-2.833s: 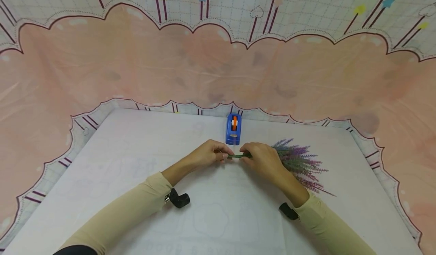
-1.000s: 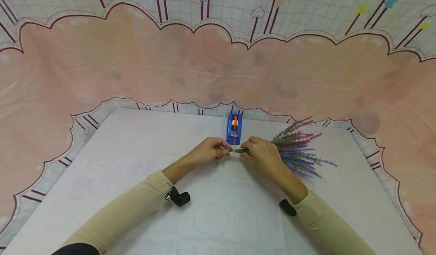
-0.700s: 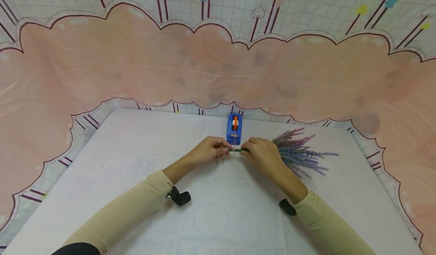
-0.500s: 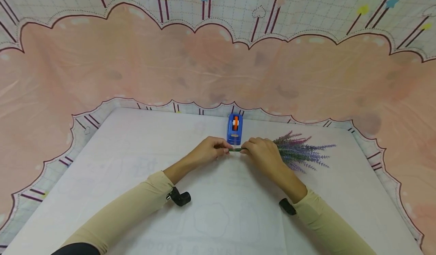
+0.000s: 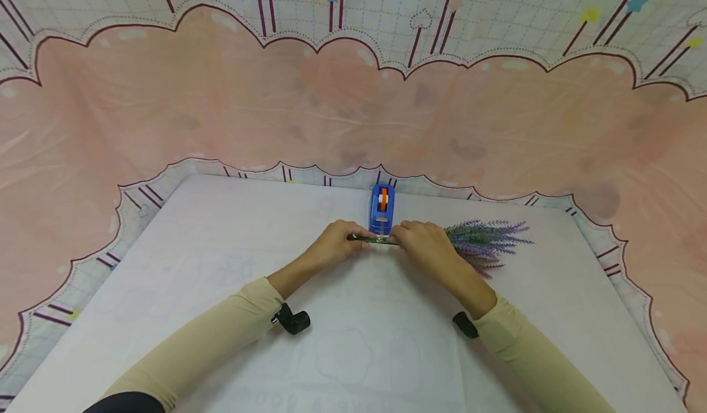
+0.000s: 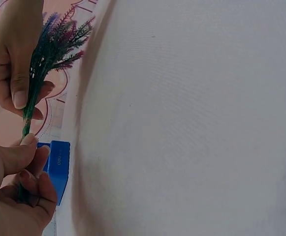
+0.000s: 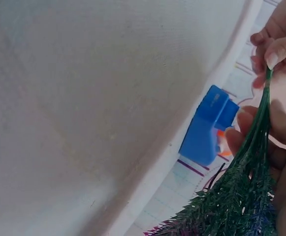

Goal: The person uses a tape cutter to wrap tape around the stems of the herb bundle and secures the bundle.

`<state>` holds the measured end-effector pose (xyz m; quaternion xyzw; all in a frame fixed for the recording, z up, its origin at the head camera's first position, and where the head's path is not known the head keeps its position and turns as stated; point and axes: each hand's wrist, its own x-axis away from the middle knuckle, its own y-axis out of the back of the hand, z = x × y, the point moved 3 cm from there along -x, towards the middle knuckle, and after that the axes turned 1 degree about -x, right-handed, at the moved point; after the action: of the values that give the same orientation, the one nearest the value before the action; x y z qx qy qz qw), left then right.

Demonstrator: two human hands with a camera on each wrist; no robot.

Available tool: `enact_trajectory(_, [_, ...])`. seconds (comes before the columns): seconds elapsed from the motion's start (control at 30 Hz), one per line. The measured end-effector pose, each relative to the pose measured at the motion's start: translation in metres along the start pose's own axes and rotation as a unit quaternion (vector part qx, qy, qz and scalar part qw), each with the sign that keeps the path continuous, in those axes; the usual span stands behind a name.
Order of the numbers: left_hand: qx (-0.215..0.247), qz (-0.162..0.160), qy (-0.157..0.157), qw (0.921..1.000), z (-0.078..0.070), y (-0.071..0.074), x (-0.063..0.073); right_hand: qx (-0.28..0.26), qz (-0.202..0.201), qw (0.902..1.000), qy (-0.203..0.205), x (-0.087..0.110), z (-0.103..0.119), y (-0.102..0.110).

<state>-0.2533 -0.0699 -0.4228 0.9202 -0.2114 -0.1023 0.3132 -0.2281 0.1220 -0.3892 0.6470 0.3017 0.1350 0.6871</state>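
In the head view, a bunch of artificial lavender (image 5: 488, 239) with purple and pink tips lies nearly level between the hands, flowers to the right. The left hand (image 5: 336, 241) pinches the green stems near their cut end, which sticks out past its fingers. Closer to the flowers, the right hand (image 5: 424, 242) grips the same stems. A narrow band around the stems (image 7: 267, 84) shows between the hands in the right wrist view. Just beyond the hands stands a blue tape dispenser (image 5: 381, 207) with an orange hub; the hands overlap its front end in the head view.
A white-covered table (image 5: 265, 351) spreads under both arms. Behind it hangs a peach and white printed cloth (image 5: 276, 106). Black wrist cameras (image 5: 293, 320) sit on both forearms.
The bunch has turned about its stems, so its purple flowers now face upward where pink ones were. The left fingers have shifted, exposing the stem end. Both hands have moved slightly toward the dispenser.
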Motion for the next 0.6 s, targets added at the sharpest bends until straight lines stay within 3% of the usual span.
enact_trajectory(0.2, [0.005,0.002,-0.002,1.0,0.0008,-0.0004,-0.0008,0.001,0.0,1.0,-0.004,0.0,-0.0004,-0.0002])
enact_trajectory(0.6, [-0.016,0.013,0.004,0.9998,-0.0007,-0.0021,-0.002,-0.003,-0.073,0.9973,0.012,0.0082,-0.0028,-0.0008])
